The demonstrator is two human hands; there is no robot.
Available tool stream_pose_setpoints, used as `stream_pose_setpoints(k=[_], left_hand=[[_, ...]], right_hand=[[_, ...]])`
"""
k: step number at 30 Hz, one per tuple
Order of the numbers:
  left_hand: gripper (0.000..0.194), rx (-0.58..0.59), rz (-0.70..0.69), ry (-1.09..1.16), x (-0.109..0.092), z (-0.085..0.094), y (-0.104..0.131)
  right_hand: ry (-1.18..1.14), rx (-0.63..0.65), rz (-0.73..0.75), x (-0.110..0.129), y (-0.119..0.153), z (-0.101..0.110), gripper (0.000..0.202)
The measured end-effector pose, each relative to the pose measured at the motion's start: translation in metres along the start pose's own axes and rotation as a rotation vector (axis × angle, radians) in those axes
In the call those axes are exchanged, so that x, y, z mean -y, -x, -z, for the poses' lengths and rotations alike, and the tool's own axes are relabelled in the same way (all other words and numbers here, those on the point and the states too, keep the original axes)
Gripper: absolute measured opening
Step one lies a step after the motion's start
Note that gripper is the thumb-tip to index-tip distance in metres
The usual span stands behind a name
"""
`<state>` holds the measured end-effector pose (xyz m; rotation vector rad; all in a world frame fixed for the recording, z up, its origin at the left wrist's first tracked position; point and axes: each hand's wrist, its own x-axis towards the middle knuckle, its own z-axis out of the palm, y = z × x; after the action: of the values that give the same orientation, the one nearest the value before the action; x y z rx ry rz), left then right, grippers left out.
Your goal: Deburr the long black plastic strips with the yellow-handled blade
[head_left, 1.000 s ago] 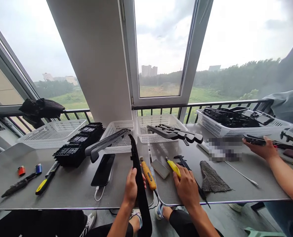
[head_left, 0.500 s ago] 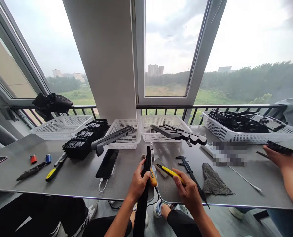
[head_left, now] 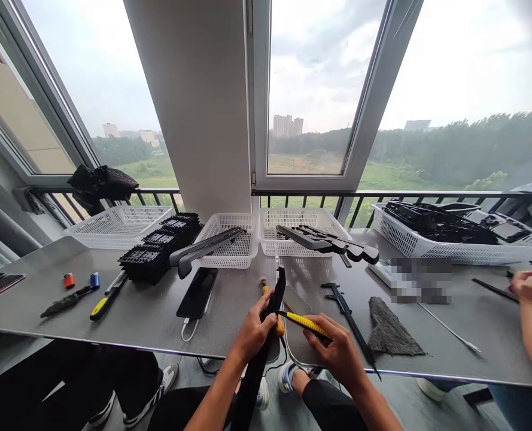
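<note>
near side: left hand [head_left: 250, 332] closed round a long black strip [head_left: 257, 365], held aslant over the near edge of the bench [head_left: 149, 317]; right hand [head_left: 340, 350] clamped on a yellow-handled cutter [head_left: 306, 323], its tip at the strip's right edge, close by the left thumb. whether tip touches strip: cannot tell. judgement on handling: pinch the strip firmly near the working spot, thumb out of the blade's line; take light, shallow strokes, since a slender piece may flex and a hard push could gouge it or slip. versus half a second ago: the tip was apart from the strip, above the flat grey item [head_left: 298, 299]; now it is at the edge, and the strip's far end leans more to the right. farther in: orange tool [head_left: 280, 327] partly behind the strip, caliper [head_left: 346, 311] and grey cloth [head_left: 391, 326] to the right, phone [head_left: 197, 293] to the left. far side: curved grey parts [head_left: 207, 248] across a white basket [head_left: 230, 262].
</note>
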<state>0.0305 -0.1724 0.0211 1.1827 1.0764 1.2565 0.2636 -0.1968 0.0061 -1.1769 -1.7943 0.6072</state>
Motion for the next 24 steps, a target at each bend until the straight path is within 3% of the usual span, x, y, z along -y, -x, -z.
stream_pose_setpoints(k=[8,24], left_hand=[[0.077,0.111,-0.014,-0.104,0.015,0.009,-0.006],[0.076,0.075,-0.005,-0.088,0.015,0.007,-0.006]], right_hand=[[-0.062,0.021,-0.005,-0.010,0.002,-0.006,0.027],[-0.036,0.075,-0.016,-0.015,0.004,-0.003,0.035]])
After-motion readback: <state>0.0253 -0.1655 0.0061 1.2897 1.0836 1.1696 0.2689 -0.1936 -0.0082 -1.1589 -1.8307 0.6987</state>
